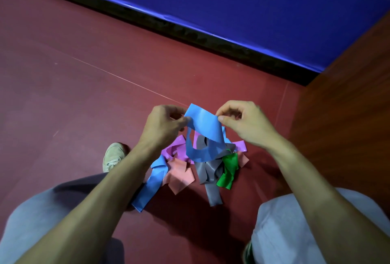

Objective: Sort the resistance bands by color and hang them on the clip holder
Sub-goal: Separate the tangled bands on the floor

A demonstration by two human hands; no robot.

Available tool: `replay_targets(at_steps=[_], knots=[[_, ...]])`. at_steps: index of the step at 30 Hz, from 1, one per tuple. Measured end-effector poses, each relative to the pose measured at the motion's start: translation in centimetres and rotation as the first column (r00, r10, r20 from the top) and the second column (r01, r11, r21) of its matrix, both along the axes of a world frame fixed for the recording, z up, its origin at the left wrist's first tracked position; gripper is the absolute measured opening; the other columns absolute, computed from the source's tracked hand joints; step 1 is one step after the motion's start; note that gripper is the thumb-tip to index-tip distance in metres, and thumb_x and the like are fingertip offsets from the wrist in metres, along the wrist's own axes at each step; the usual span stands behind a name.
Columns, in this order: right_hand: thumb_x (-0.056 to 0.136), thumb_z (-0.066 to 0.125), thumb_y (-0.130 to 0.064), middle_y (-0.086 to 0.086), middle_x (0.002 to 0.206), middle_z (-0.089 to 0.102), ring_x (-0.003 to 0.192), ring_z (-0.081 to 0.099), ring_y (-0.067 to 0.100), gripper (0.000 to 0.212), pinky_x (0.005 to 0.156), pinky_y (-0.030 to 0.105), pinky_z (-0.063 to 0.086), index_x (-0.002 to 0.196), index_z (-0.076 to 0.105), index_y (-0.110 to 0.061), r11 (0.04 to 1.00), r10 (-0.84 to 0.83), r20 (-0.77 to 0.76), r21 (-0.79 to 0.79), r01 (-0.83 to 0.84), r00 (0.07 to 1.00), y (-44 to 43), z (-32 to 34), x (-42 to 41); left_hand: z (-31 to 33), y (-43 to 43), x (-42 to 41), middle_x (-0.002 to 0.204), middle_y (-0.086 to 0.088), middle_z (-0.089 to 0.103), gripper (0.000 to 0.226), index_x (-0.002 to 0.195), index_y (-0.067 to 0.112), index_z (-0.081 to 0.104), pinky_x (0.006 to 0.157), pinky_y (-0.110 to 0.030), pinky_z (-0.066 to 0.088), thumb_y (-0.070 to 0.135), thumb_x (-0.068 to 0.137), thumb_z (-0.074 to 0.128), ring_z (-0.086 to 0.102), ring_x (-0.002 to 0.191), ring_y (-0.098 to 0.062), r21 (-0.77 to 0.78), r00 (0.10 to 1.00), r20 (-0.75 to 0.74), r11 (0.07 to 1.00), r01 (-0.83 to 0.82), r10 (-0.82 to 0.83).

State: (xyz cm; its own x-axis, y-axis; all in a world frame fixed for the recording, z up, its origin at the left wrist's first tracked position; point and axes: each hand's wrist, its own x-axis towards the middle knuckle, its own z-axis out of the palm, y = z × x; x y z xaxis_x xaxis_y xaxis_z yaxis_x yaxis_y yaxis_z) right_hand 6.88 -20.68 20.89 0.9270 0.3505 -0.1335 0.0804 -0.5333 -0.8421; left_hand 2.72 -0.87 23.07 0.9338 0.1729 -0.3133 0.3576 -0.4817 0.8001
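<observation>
Your left hand (163, 123) and right hand (242, 121) each pinched the lifted blue band (203, 131). It hung above the pile of bands (202, 168) on the red floor (84, 94).

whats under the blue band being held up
On the red floor, a grey band and a purple band lie below the lifted blue band. Its hanging loop covers their middle, so what else lies there cannot be seen.
</observation>
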Motion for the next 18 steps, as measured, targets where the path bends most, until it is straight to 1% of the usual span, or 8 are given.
replay_targets(at_steps=[3, 4, 6, 8, 10, 13, 16, 18], knots=[[0.083, 0.066, -0.008, -0.015, 0.066, 0.062, 0.054, 0.05, -0.003, 0.018, 0.057, 0.009, 0.036, 0.079, 0.069, -0.025, 0.992, 0.026, -0.013, -0.123, -0.027, 1.0, -0.1, -0.1, -0.2, 0.4, 0.1, 0.2, 0.061, 0.01, 0.06, 0.017, 0.082, 0.027, 0.069, 0.048, -0.012, 0.036, 0.013, 0.087, 0.061, 0.047, 0.052, -0.006, 0.144, 0.997, 0.045, 0.988, 0.052, -0.059], [0.083, 0.065, -0.009, -0.017, 0.067, 0.062, 0.055, 0.052, -0.007, 0.015, 0.057, 0.006, 0.036, 0.081, 0.07, -0.023, 0.987, 0.038, -0.023, -0.154, -0.041, 0.999, -0.1, -0.2, -0.3, 0.6, 0.1, 0.2, 0.061, 0.012, 0.058, 0.015, 0.084, 0.026, 0.069, 0.047, -0.01, 0.034, 0.014, 0.087, 0.061, 0.047, 0.051, -0.004, 0.178, 0.995, 0.062, 0.982, 0.065, -0.078], [0.083, 0.067, -0.012, -0.015, 0.074, 0.065, 0.058, 0.053, -0.01, 0.013, 0.059, 0.002, 0.036, 0.089, 0.07, -0.022, 0.976, 0.054, -0.028, -0.211, -0.058, 0.998, -0.1, -0.3, -0.3, 0.9, 0.1, 0.3, 0.064, 0.012, 0.056, 0.014, 0.087, 0.024, 0.069, 0.05, -0.01, 0.035, 0.014, 0.088, 0.06, 0.048, 0.054, -0.002, 0.24, 0.986, 0.095, 0.964, 0.112, -0.138], [0.082, 0.069, -0.012, -0.008, 0.088, 0.069, 0.064, 0.054, -0.007, 0.022, 0.062, 0.001, 0.036, 0.102, 0.068, -0.021, 0.971, 0.065, -0.045, -0.226, -0.073, 0.997, 0.0, -0.4, -0.3, 1.0, 0.1, 0.3, 0.066, 0.011, 0.055, 0.013, 0.092, 0.02, 0.07, 0.051, -0.01, 0.033, 0.014, 0.089, 0.059, 0.047, 0.056, -0.003, 0.263, 0.974, 0.11, 0.951, 0.165, -0.2], [0.081, 0.07, -0.012, -0.003, 0.103, 0.069, 0.078, 0.059, 0.004, 0.035, 0.07, 0.006, 0.041, 0.114, 0.064, -0.019, 0.973, 0.08, -0.07, -0.212, -0.094, 0.994, 0.2, -0.4, -0.4, 1.2, 0.1, 0.3, 0.071, 0.006, 0.056, 0.011, 0.095, 0.017, 0.069, 0.052, -0.012, 0.033, 0.016, 0.091, 0.059, 0.048, 0.058, -0.005, 0.248, 0.963, 0.127, 0.948, 0.199, -0.236], [0.079, 0.07, -0.011, -0.002, 0.121, 0.063, 0.102, 0.058, 0.011, 0.051, 0.087, 0.021, 0.045, 0.127, 0.055, -0.02, 0.968, 0.118, -0.086, -0.21, -0.134, 0.989, 0.5, -0.6, -0.4, 1.3, 0.3, 0.3, 0.09, -0.003, 0.061, 0.009, 0.095, 0.013, 0.067, 0.065, -0.016, 0.04, 0.015, 0.092, 0.06, 0.059, 0.077, -0.016, 0.237, 0.945, 0.173, 0.943, 0.233, -0.276], [0.077, 0.072, -0.012, -0.004, 0.131, 0.058, 0.118, 0.053, 0.009, 0.061, 0.094, 0.025, 0.044, 0.133, 0.051, -0.023, 0.964, 0.146, -0.091, -0.212, -0.162, 0.985, 0.8, -1.1, -0.3, 1.7, 0.5, 0.2, 0.088, -0.006, 0.066, 0.008, 0.094, 0.016, 0.065, 0.069, -0.028, 0.044, 0.014, 0.092, 0.058, 0.059, 0.076, -0.025, 0.218, 0.935, 0.208, 0.945, 0.243, -0.288], [0.077, 0.074, -0.016, -0.004, 0.132, 0.056, 0.121, 0.051, 0.009, 0.063, 0.094, 0.024, 0.043, 0.134, 0.05, -0.025, 0.958, 0.165, -0.094, -0.223, -0.182, 0.982, 1.0, -1.2, -0.3, 2.0, 0.6, 0.2, 0.087, -0.008, 0.068, 0.009, 0.093, 0.019, 0.064, 0.074, -0.038, 0.049, 0.012, 0.093, 0.058, 0.061, 0.079, -0.029, 0.149, 0.93, 0.243, 0.957, 0.247, -0.278]])
